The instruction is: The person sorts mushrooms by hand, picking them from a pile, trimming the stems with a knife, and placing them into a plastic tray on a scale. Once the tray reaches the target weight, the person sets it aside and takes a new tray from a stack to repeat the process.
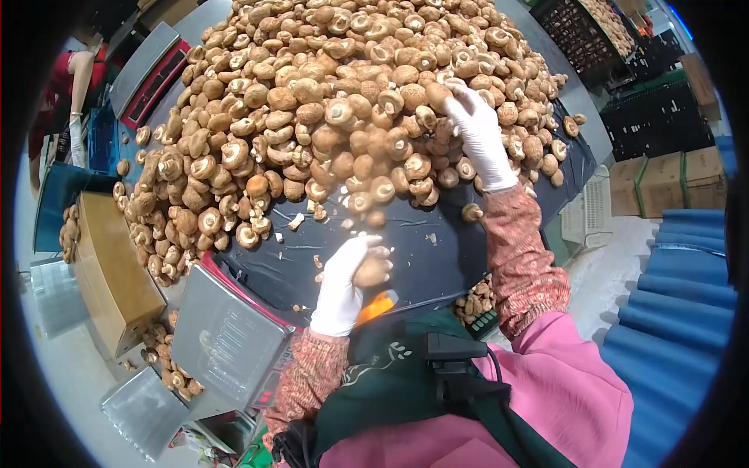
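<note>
Picking seems in hand: left hand [342, 277] curled round mushroom [373, 271], lower centre; right hand [477, 131] half-closed at upper-centre pile [308, 90], hold unclear, next move needing gentle pinch.

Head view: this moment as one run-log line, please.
left hand: holding one mushroom | right hand: touching another mushroom at the pile | pile: heaped on dark sheet

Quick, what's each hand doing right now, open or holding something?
Left hand: closed around a mushroom.
Right hand: fingers at another mushroom over the pile; whether gripped cannot be told.
</note>
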The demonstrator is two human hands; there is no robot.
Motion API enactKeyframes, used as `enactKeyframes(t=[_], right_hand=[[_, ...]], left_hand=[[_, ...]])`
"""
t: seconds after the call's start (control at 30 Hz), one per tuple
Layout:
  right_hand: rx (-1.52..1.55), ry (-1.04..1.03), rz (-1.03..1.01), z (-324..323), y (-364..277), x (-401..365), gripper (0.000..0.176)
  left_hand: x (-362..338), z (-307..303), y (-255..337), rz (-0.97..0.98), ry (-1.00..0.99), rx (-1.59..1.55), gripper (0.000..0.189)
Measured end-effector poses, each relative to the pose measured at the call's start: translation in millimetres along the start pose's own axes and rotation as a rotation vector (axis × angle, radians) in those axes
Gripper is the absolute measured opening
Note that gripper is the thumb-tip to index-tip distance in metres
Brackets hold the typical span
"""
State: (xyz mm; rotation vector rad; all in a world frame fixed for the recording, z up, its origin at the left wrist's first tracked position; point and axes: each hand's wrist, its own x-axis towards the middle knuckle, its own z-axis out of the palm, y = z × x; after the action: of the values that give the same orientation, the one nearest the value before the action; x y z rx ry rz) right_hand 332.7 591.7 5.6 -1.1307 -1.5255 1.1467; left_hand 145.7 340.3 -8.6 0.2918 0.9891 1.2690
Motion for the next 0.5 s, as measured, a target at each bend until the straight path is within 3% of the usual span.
enactKeyframes(t=[0.03,0.07,0.17,0.23,0.33,0.37,0.47,0.5], right_hand=[[0.402,-0.126,0.231,-13,6,-2,0.036],[0.711,-0.018,0.337,-7,13,-9,0.036],[0.847,-0.083,0.441,-8,14,-29,0.037],[0.861,-0.091,0.503,-6,12,-39,0.037],[0.855,-0.095,0.547,5,-9,-55,0.04],[0.851,-0.084,0.55,10,-26,-60,0.042],[0.405,-0.554,0.455,9,-59,-73,0.036],[0.288,-0.694,0.326,11,-56,-79,0.034]], left_hand=[[-1,3,2,-0.016,0.006,-0.009,0.034],[-1,6,5,-0.031,0.009,-0.018,0.034],[-1,9,9,0.009,-0.083,0.097,0.03],[0,11,8,0.047,-0.111,0.212,0.029],[-2,13,11,-0.019,-0.149,0.049,0.029],[-2,12,8,-0.106,-0.096,-0.042,0.038],[-1,10,9,-0.163,-0.195,-0.201,0.054],[-3,12,11,-0.147,-0.196,-0.206,0.064]])
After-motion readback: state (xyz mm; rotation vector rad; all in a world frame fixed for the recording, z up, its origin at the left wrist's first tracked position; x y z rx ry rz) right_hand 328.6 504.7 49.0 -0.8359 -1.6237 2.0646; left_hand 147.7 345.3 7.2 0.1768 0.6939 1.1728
